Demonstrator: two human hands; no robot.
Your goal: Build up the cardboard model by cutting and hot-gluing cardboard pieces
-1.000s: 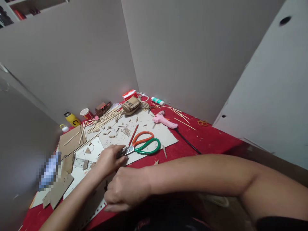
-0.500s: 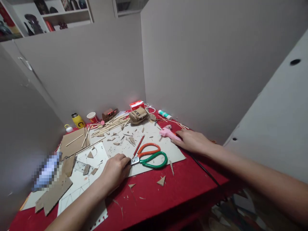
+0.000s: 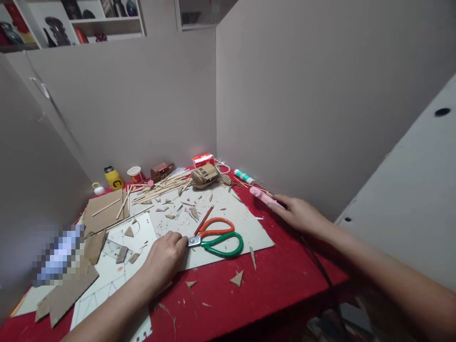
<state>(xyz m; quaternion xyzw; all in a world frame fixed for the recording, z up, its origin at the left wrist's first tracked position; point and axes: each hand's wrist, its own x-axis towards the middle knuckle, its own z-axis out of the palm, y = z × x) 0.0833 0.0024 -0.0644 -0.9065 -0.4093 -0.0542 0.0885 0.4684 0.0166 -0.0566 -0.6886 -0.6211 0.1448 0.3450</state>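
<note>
My left hand [image 3: 167,251] is closed at the blade end of a pair of scissors [image 3: 194,241], with the blades hidden under the fingers. The scissors' orange and green handle loops point right. In my right hand [image 3: 297,213] is a pink glue gun [image 3: 264,197], its black cord [image 3: 320,266] trailing over the table edge. A red pencil [image 3: 204,220] lies just behind the scissors. Scattered cardboard scraps [image 3: 193,213] cover the pale board [image 3: 256,240] beneath them.
Thin wooden sticks [image 3: 162,187] lie at the back beside a brown wrapped packet [image 3: 205,175]. A paper cup [image 3: 135,175], a yellow bottle [image 3: 114,179] and a green-white tube [image 3: 244,176] stand or lie near the walls. Drawn paper [image 3: 103,294] and cardboard pieces [image 3: 73,289] are left.
My right hand has lifted the glue gun and shifted it right, off the pale board. The left hand stays at the scissors, and the view has moved slightly.
</note>
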